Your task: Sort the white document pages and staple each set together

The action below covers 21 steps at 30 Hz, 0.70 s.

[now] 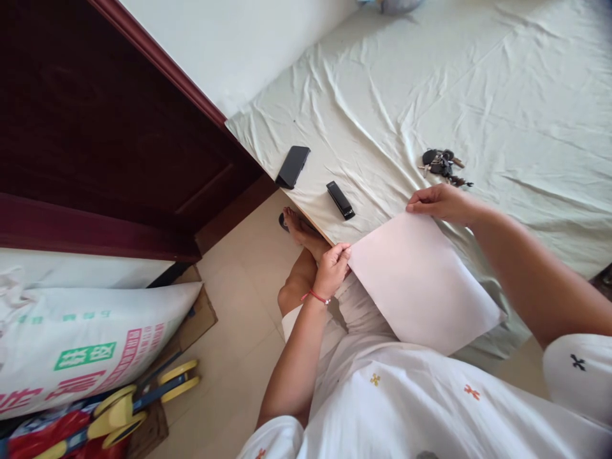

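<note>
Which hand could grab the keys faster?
Probably the right hand: it pinches the paper's far corner just below the keys. The left hand grips the near corner, farther away.

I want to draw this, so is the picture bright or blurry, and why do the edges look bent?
Head view: bright, even daylight, soft shadows under the left hand and the white sheet of paper; mostly sharp, with the black phone and bunch of keys clear; the wide lens bends the dark wooden panel and stretches the right hand's arm near the edges.
</note>
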### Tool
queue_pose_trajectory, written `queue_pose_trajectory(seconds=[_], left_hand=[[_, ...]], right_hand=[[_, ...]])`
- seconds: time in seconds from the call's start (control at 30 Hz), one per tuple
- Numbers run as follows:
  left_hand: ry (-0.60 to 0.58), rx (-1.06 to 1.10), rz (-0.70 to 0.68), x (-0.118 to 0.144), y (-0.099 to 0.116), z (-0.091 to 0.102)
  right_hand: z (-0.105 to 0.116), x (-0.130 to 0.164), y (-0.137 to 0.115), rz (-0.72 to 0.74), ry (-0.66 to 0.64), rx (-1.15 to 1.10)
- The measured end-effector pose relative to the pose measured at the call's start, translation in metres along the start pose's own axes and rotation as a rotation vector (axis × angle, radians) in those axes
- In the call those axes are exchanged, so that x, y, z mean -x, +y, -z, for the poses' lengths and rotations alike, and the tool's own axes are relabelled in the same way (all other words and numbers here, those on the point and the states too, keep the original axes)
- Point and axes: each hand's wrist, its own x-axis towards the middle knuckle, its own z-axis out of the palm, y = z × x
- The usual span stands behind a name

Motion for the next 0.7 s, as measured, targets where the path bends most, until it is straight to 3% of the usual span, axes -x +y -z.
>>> queue_pose_trajectory(seconds=[0.2, 0.37, 0.57, 0.7], left_hand=[[-0.083, 0.040, -0.005, 0.004, 0.003, 0.007], [0.000, 0.062, 0.006, 0.002, -0.002, 0.005], [0.119, 0.280, 0.068, 0.000, 0.000, 0.000], [0.178, 0.476, 0.118, 0.004, 0.003, -0.008]], right_hand=[[-0.005, -0.001, 0.012, -0.041, -0.065, -0.226], [-0.012, 0.011, 0.011, -0.076, 0.035, -0.323], [-0.025, 0.034, 0.030, -0.260, -0.131, -0.467], [-0.032, 0.039, 0.032, -0.239, -0.075, -0.517]])
